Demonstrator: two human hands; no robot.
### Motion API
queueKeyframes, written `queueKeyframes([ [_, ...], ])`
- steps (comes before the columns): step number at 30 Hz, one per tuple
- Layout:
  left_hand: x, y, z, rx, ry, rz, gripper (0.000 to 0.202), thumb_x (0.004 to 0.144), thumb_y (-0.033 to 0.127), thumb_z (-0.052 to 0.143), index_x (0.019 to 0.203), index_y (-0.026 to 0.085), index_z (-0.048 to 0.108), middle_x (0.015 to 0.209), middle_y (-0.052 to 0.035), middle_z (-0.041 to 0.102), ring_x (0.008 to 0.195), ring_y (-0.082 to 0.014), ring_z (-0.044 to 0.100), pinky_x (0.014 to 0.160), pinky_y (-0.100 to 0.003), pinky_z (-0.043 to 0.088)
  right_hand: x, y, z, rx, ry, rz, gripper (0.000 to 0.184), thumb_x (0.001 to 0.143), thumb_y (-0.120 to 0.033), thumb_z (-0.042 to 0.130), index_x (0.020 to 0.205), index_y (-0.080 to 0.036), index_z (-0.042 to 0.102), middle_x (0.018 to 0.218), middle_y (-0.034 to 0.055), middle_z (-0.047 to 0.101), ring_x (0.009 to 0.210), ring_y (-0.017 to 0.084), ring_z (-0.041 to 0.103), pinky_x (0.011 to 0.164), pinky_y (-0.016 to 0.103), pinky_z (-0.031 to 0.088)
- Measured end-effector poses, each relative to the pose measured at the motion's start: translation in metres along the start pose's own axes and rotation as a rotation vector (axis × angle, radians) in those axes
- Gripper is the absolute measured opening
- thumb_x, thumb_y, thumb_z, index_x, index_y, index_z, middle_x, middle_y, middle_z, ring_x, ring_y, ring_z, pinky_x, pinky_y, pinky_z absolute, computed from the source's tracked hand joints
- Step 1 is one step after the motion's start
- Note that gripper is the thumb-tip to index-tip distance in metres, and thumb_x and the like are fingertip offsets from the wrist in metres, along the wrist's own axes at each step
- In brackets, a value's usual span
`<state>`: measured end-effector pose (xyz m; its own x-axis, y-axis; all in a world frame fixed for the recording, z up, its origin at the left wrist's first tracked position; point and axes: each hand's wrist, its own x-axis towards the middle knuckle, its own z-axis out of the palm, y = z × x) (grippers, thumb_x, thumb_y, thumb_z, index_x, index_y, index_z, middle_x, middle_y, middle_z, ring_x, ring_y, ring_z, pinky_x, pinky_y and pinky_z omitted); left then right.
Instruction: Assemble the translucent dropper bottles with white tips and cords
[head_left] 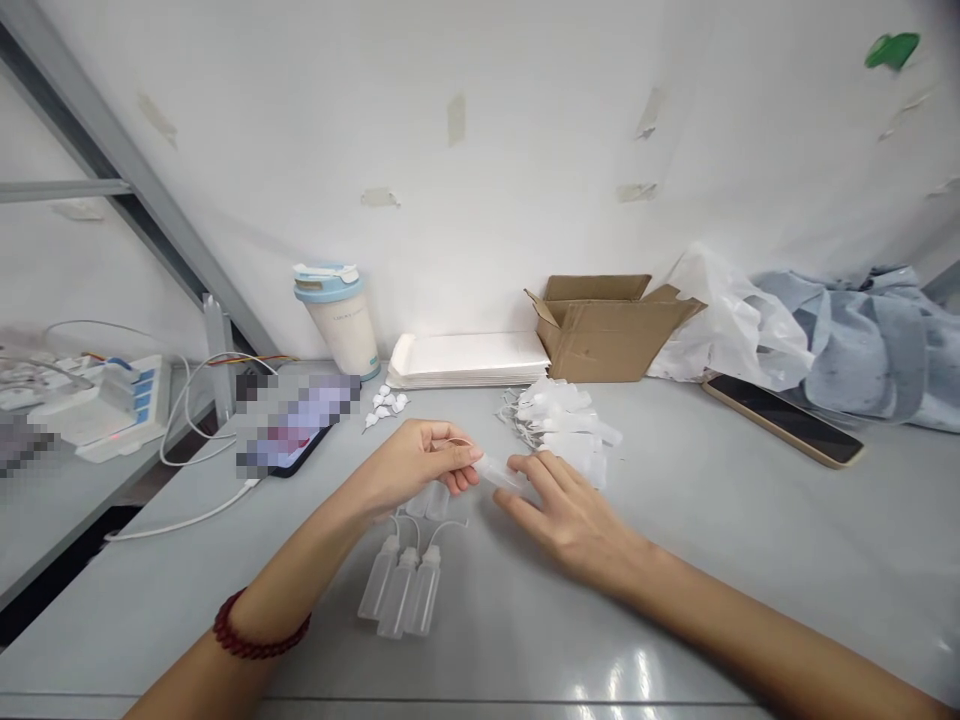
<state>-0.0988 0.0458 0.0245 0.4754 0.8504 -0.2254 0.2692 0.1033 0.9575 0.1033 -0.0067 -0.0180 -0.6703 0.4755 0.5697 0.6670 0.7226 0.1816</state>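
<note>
My left hand (420,462) is closed in a pinch on one end of a small clear plastic bottle (501,472), held just above the grey table (712,540). My right hand (562,510) grips the other end of the same bottle with curled fingers. Below the hands, three capped squeeze bottles (399,592) lie side by side on the table. A heap of the same clear bottles (566,425) lies just beyond my right hand. A few small white caps (384,405) are scattered beyond my left hand.
A lidded paper cup (341,318), a stack of white trays (469,360) and an open cardboard box (604,325) stand against the wall. One phone (781,418) lies at the right, another (296,440) on a cable at the left. Plastic bag and blue cloth (862,340) at far right.
</note>
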Motion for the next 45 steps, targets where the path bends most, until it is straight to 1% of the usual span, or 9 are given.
queueKeyframes([
  [7, -0.003, 0.003, 0.001, 0.052, 0.003, -0.004, 0.022, 0.076, 0.035, 0.065, 0.081, 0.014, 0.065, 0.071, -0.0034, 0.070, 0.066, -0.0150, 0.064, 0.068, -0.027, 0.049, -0.001, 0.002, -0.005, -0.014, 0.019, -0.017, 0.025, 0.088, -0.001, 0.038, 0.084, -0.015, 0.059, 0.084, 0.0080, 0.049, 0.071, 0.015, 0.042, 0.058, 0.023, 0.041],
  [15, -0.005, 0.003, -0.003, 0.170, -0.048, -0.012, 0.029, 0.076, 0.038, 0.064, 0.096, 0.018, 0.063, 0.077, -0.0011, 0.072, 0.084, -0.0196, 0.065, 0.081, -0.031, 0.044, -0.008, -0.004, 0.006, 0.233, 0.024, 0.084, 0.031, 0.086, -0.002, 0.033, 0.090, -0.015, 0.061, 0.078, 0.0056, 0.046, 0.067, 0.014, 0.041, 0.055, 0.022, 0.039],
  [21, -0.006, 0.004, 0.002, 0.164, -0.084, 0.023, 0.028, 0.083, 0.042, 0.055, 0.095, 0.018, 0.064, 0.091, -0.0030, 0.069, 0.088, -0.0194, 0.063, 0.078, -0.029, 0.046, -0.009, -0.001, 0.007, 0.314, 0.053, 0.103, 0.033, 0.081, 0.002, 0.034, 0.094, -0.015, 0.060, 0.080, 0.0068, 0.047, 0.069, 0.015, 0.040, 0.056, 0.023, 0.040],
  [25, -0.005, 0.003, 0.005, 0.248, -0.051, 0.043, 0.032, 0.085, 0.044, 0.051, 0.072, 0.016, 0.060, 0.066, 0.0007, 0.059, 0.063, -0.0134, 0.058, 0.058, -0.023, 0.043, -0.010, 0.001, 0.005, 0.295, 0.043, 0.106, 0.032, 0.082, 0.001, 0.035, 0.092, -0.014, 0.060, 0.082, 0.0084, 0.049, 0.069, 0.015, 0.040, 0.057, 0.024, 0.041],
  [28, -0.006, 0.004, 0.004, 0.313, -0.046, 0.063, 0.029, 0.085, 0.043, 0.051, 0.076, 0.017, 0.059, 0.062, 0.0029, 0.052, 0.057, -0.0120, 0.052, 0.048, -0.021, 0.035, -0.012, 0.001, 0.005, 0.352, 0.032, 0.123, 0.035, 0.077, 0.004, 0.036, 0.095, -0.014, 0.060, 0.081, 0.0080, 0.050, 0.069, 0.015, 0.041, 0.057, 0.024, 0.041],
  [33, -0.007, 0.005, 0.003, 0.280, -0.114, 0.142, 0.026, 0.086, 0.041, 0.051, 0.093, 0.019, 0.062, 0.074, 0.0014, 0.055, 0.063, -0.0130, 0.053, 0.058, -0.024, 0.041, -0.013, 0.001, 0.004, 0.439, 0.020, 0.160, 0.040, 0.073, 0.006, 0.036, 0.098, -0.016, 0.058, 0.082, 0.0064, 0.050, 0.072, 0.015, 0.044, 0.060, 0.024, 0.042],
  [37, -0.006, 0.003, 0.007, 0.248, -0.004, 0.135, 0.026, 0.083, 0.042, 0.054, 0.092, 0.019, 0.065, 0.072, 0.0013, 0.058, 0.060, -0.0124, 0.053, 0.058, -0.025, 0.041, -0.013, 0.003, 0.004, 0.367, 0.047, 0.110, 0.039, 0.071, 0.006, 0.038, 0.098, -0.016, 0.057, 0.083, 0.0070, 0.049, 0.071, 0.016, 0.041, 0.057, 0.025, 0.040],
  [42, -0.005, -0.003, 0.007, 0.188, -0.005, 0.179, 0.024, 0.078, 0.037, 0.064, 0.098, 0.023, 0.066, 0.089, -0.0005, 0.065, 0.086, -0.0175, 0.058, 0.075, -0.027, 0.044, -0.012, 0.004, 0.002, 0.384, 0.056, 0.097, 0.039, 0.072, 0.006, 0.036, 0.098, -0.015, 0.056, 0.082, 0.0069, 0.048, 0.071, 0.015, 0.042, 0.058, 0.024, 0.040],
  [45, -0.005, -0.002, 0.006, 0.164, -0.022, 0.180, 0.025, 0.077, 0.035, 0.065, 0.099, 0.023, 0.066, 0.093, -0.0007, 0.065, 0.090, -0.0182, 0.058, 0.078, -0.028, 0.045, -0.011, 0.003, 0.000, 0.399, 0.055, 0.117, 0.040, 0.071, 0.007, 0.034, 0.095, -0.014, 0.057, 0.081, 0.0071, 0.048, 0.071, 0.015, 0.042, 0.058, 0.024, 0.040],
])
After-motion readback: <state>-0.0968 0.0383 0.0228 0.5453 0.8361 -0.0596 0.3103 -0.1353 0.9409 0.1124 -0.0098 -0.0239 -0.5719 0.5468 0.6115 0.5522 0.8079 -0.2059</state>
